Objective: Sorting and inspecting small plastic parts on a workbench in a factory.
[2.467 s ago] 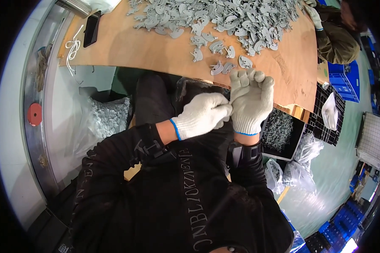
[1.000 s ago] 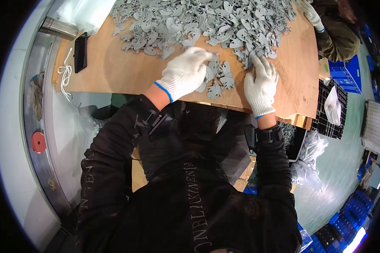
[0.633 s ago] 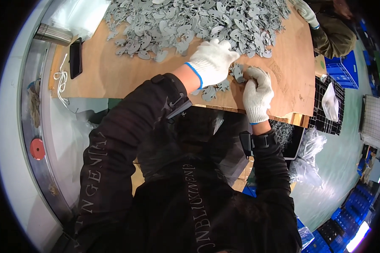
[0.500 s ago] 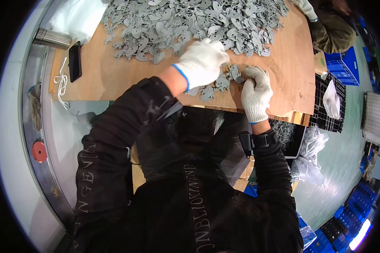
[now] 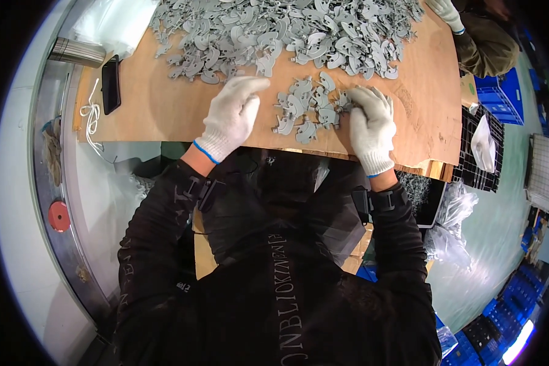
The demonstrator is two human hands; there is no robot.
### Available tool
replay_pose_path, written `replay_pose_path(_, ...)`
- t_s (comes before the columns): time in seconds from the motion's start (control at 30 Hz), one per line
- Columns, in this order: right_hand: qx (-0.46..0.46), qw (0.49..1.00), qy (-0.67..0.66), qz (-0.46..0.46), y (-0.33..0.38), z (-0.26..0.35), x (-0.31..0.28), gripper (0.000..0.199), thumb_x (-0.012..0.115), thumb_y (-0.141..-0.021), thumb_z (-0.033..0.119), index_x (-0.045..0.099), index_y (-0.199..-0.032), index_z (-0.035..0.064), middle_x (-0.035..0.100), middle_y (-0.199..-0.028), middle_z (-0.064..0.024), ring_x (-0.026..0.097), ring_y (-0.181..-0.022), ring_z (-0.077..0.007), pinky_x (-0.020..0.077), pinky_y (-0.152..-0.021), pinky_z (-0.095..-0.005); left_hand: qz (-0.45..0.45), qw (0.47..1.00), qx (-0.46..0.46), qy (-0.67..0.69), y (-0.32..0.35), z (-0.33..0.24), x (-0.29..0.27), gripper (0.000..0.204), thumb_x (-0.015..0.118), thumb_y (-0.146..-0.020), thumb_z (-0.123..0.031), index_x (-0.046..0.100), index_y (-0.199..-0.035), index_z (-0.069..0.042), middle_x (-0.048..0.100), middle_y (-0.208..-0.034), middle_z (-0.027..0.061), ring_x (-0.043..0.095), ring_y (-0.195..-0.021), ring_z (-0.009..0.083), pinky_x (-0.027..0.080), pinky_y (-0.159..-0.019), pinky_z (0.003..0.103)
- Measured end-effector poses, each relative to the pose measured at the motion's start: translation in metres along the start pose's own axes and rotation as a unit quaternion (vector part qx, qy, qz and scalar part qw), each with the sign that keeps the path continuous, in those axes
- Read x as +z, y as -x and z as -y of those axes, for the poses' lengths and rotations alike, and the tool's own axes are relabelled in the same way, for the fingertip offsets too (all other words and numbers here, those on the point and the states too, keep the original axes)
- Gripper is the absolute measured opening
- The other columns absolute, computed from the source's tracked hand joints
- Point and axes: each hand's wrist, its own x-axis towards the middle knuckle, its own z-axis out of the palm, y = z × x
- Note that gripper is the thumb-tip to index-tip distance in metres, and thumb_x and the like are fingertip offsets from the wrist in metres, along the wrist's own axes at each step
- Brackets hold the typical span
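A small group of flat, curved grey parts (image 5: 302,100) lies near the table's front edge, between my hands. My left hand (image 5: 230,114), in a white knitted glove, hovers left of this group, with its fingers stretched out and nothing in it. On the group's right side is my right hand (image 5: 372,125), gloved the same way. Its fingers are loosely bent and apart, and their tips touch the outermost grey parts. Farther back spreads a large heap of the same grey parts (image 5: 287,36). I cannot tell whether they are plastic or metal.
The wooden tabletop (image 5: 165,116) also carries a black phone (image 5: 111,85), white cord (image 5: 90,116), a metal cylinder (image 5: 78,52) and clear plastic bags (image 5: 113,27). At the far right is another person's gloved hand (image 5: 446,13). Blue crates (image 5: 500,97) stand beyond the table's right side.
My left hand has drawn back from the heap toward the left and its fingers have straightened. More grey parts now show in the small group. My right hand has barely shifted.
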Motion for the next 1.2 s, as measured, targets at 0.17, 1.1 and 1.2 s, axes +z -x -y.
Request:
replay_pose_path(0.17,0.163,0.969,-0.183,0.0,0.014,-0.012,0.003,0.04,0.06,-0.092,-0.006,0.079,-0.125,0.0062,0.075,-0.138,-0.0153,0.067,-0.132,-0.0363,0.0501,-0.118,-0.0446,0.065,0.996,-0.064,0.0,-0.01,0.005,-0.007,0.03,0.063,-0.103,-0.006,0.076,-0.13,-0.006,0.078,-0.125,0.0123,0.075,-0.115,0.0259,0.057,-0.103,0.037)
replay_pose_path(1.1,0.134,0.979,-0.156,0.021,0.016,-0.018,0.014,0.051,0.052,-0.094,-0.011,0.073,-0.139,0.0025,0.073,-0.13,-0.01,0.072,-0.112,-0.0175,0.0561,-0.103,-0.0317,0.22,0.973,-0.065,0.016,-0.026,-0.001,-0.017,0.05,0.062,-0.102,-0.006,0.064,-0.152,-0.011,0.07,-0.136,0.0111,0.071,-0.124,0.0245,0.057,-0.108,0.038)
replay_pose_path(1.2,0.141,0.982,-0.113,0.053,0.007,-0.007,0.008,0.049,0.057,-0.094,-0.008,0.072,-0.14,0.004,0.072,-0.134,-0.0133,0.072,-0.12,-0.0251,0.0563,-0.106,-0.0362,0.265,0.959,-0.096,-0.002,-0.036,-0.021,-0.014,0.057,0.063,-0.1,-0.009,0.058,-0.157,-0.013,0.069,-0.136,0.012,0.071,-0.125,0.0265,0.058,-0.109,0.04)
